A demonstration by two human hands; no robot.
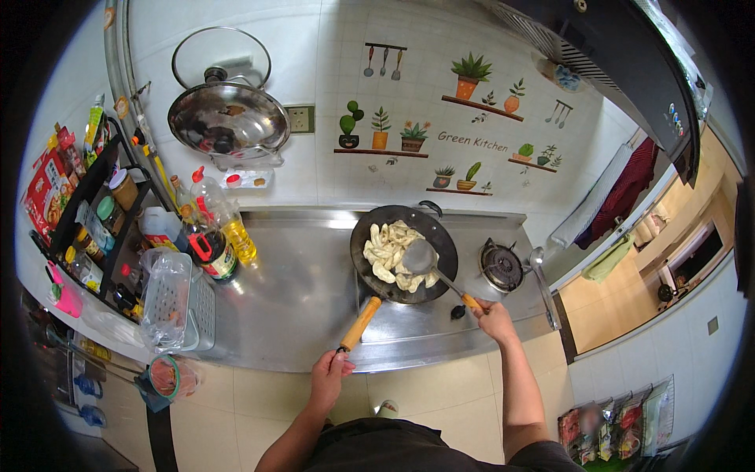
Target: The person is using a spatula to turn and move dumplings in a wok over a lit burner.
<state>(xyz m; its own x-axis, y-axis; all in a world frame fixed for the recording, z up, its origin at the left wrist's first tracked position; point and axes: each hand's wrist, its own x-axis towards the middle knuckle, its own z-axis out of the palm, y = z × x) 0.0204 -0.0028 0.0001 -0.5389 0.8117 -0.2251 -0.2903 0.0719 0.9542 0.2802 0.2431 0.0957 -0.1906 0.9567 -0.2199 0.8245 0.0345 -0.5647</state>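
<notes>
A dark wok (365,277) with a wooden handle (360,324) sits on the left part of the steel cooktop, over a burner I cannot see. Pale, flattish pieces of food (383,248) lie heaped in it; their exact kind is unclear. My left hand (330,377) pinches the ring at the outer end of the wok's handle. In my right hand (495,323) is the wooden grip of a metal wok spatula (420,257). The spatula's rounded head rests on the food, covering some pieces. A small loop handle (431,207) is on the wok's far rim.
Right of the wok are a bare gas burner (501,265), a black knob (458,312) and a metal ladle (544,286). Oil and sauce bottles (218,253), a grey plastic basket (203,307) and a spice rack (112,218) crowd the left. A range hood (625,65) overhangs the right.
</notes>
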